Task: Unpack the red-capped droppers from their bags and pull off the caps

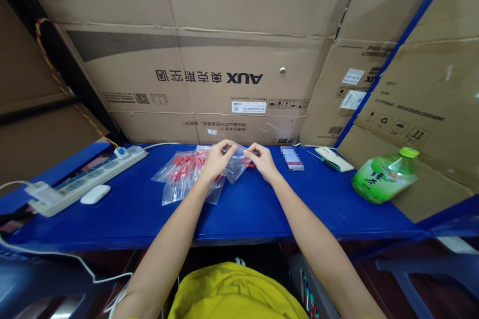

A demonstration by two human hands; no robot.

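Observation:
Between my two hands a clear zip bag is stretched by its top edge. My left hand pinches one end of that edge, thumb against fingers. The other end is pinched by my right hand. Something red shows at the bag's right side, close to my right fingers; whether it lies inside or behind cannot be made out. Left of my left hand, and partly under it, several clear bags with red pieces lie overlapping on the blue table.
A white power strip with plugs and a white earbud case lie at left. To the right are a phone, a green-handled screwdriver on a pale flat object, and a green bottle. Cardboard walls the back.

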